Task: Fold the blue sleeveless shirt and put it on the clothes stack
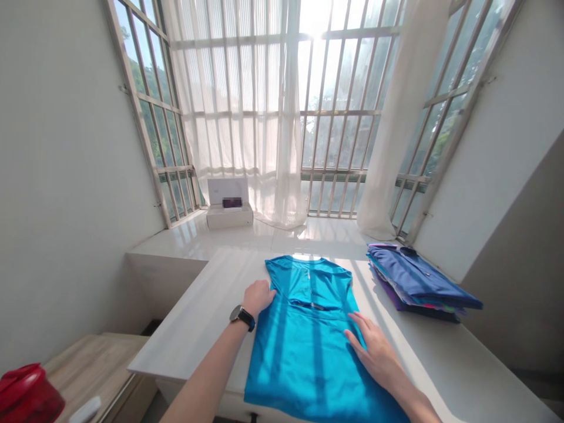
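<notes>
A bright blue shirt [304, 346] lies spread on the white tabletop, its neckline toward the window and its lower end hanging at the near edge. Small creases and a dark strip cross its upper part. My left hand [259, 296], with a watch on the wrist, is at the shirt's left edge; its fingers are curled and the thumb rests on the fabric, so it appears to pinch that edge. On the right side of the shirt my right hand [372, 346] lies with fingers stretched and apart, touching the cloth.
A stack of folded clothes [418, 282] sits at the table's right. On the sill behind stands an open white box [230, 217], near sheer curtains [282, 117] and a barred window. At lower left are a red item [30, 393] and a wooden surface [94, 358].
</notes>
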`<state>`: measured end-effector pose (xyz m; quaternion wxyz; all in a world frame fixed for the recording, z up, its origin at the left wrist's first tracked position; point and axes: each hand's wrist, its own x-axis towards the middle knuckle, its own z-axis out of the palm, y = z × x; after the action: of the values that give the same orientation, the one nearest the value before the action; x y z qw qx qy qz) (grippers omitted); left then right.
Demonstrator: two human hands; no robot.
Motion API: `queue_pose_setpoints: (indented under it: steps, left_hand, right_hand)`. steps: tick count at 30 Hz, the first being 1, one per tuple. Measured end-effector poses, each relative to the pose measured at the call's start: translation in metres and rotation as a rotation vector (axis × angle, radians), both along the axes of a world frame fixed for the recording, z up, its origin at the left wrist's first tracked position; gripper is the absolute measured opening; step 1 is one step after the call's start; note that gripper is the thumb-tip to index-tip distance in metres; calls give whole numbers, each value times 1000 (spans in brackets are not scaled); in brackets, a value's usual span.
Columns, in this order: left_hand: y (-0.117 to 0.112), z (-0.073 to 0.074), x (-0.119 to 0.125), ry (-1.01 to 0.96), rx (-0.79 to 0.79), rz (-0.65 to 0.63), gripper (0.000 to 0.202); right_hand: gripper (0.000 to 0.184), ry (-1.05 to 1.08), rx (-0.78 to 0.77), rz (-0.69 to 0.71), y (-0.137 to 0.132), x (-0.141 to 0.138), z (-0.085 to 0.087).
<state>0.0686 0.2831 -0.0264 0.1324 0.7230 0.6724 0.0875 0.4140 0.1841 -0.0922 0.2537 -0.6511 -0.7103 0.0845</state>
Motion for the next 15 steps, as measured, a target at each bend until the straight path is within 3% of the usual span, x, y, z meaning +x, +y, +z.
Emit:
queue_pose_setpoints:
  steps: [4,8,15]
  left_hand:
    - [23,-5,7,-43,-28,9,25]
    - [33,-12,2,-107,-47,7,23]
    - [35,-23,-8,-222,-39,14,26]
  right_hand:
    - [41,11,-12,-133,51,23,6]
    - [35,-11,-38,-233,92,39,3]
    - [45,50,-72,-168,97,48,-11]
